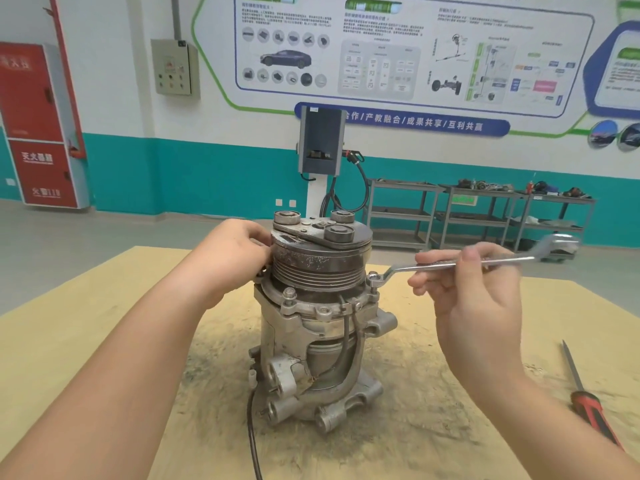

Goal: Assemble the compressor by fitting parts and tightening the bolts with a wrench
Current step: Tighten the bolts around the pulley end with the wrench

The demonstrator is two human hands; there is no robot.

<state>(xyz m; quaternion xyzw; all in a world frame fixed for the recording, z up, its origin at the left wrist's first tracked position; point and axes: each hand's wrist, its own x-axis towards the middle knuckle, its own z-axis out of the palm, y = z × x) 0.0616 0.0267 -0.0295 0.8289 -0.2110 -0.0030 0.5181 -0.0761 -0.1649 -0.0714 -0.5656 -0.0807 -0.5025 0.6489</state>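
Compressor (318,327) standing upright mid-table, one hand bracing it and the other working a wrench at its flange.

The tan table (86,341) is carrying the whole job, its surface showing dark grime around the compressor's base. The compressor is sitting on end, grooved pulley (317,265) uppermost, a black cable (252,438) trailing off the near edge. The left hand (235,258) is pressing against the pulley's left side, fingers curled onto the rim. The right hand (474,292) is pinching the wrench (460,263) shaft between thumb and fingertips, the other fingers spreading loosely. The wrench's ring end is sitting on a bolt (373,279) at the flange's right edge. A red-and-black screwdriver (588,403) is lying on the table to the far right, well apart from the compressor.
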